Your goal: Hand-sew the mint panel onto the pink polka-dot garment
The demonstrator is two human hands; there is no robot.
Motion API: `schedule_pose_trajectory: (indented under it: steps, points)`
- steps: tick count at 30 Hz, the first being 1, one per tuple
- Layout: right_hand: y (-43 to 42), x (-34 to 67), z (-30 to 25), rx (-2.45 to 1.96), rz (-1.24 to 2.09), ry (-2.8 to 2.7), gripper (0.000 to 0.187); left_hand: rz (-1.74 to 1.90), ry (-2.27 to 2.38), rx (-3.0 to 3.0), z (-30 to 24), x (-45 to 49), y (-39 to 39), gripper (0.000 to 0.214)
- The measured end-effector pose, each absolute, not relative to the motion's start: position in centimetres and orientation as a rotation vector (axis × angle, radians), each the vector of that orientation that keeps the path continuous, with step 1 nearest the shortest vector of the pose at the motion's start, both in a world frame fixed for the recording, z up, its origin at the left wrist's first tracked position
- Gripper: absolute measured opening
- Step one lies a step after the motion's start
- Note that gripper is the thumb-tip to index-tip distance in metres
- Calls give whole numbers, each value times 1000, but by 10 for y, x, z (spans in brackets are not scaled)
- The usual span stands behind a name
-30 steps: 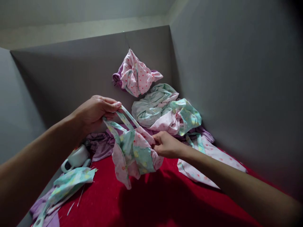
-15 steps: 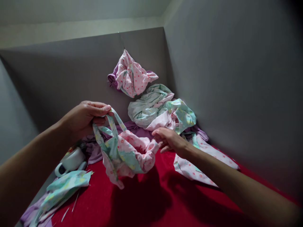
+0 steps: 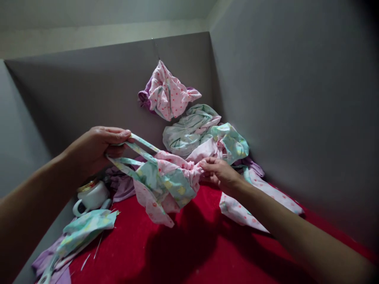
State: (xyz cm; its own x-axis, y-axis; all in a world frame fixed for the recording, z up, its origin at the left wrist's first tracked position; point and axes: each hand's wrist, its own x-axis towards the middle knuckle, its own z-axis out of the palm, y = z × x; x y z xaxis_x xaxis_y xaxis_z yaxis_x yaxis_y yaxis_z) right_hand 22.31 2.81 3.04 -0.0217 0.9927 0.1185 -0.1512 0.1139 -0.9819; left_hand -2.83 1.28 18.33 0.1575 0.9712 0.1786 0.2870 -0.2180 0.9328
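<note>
A small strappy cloth garment (image 3: 177,185), pink with red dots and mint green with yellow, is stretched between my two hands above the red cloth. My left hand (image 3: 100,148) pinches its thin mint straps at the upper left. At the other end, my right hand (image 3: 220,171) grips the gathered pink edge between thumb and fingers. The garment's lower corner hangs free, and its shadow falls on the red surface (image 3: 133,244). Behind my right forearm lies a folded dotted pink cloth (image 3: 239,211).
A dotted pink bundle (image 3: 170,94) hangs from a hook on the grey back panel (image 3: 89,94). Below it is a mint-and-pink fabric heap (image 3: 189,132). At left stand a white mug (image 3: 93,195) and mint cloth (image 3: 87,228), with what looks like a scissors handle (image 3: 45,274) below.
My right hand has closed on the garment's gathered edge, where it was beside it with loose fingers. My left hand has shifted slightly left, and the garment is now pulled taut.
</note>
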Motion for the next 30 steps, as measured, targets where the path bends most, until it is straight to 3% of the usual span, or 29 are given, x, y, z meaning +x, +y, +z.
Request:
schedule_pose_trajectory:
  steps: [5, 8, 14, 18, 24, 30]
  points:
    - [22, 205, 69, -927, 832, -1413, 45, 958, 1215, 1682, 169, 1, 13, 6]
    - [19, 182, 93, -761, 804, -1769, 64, 895, 1183, 1711, 160, 22, 13, 7]
    - [28, 153, 114, -725, 952, -1700, 20, 1022, 1099, 1948, 164, 31, 5, 13]
    - [24, 163, 125, -865, 1107, -1414, 19, 1440, 1219, 2024, 132, 6, -20, 15]
    - [11, 181, 135, -889, 984, -1322, 14, 1109, 1197, 1636, 32, -7, -46, 9]
    - [0, 173, 124, -923, 847, -1258, 19, 1068, 1228, 1749, 24, 8, -53, 16]
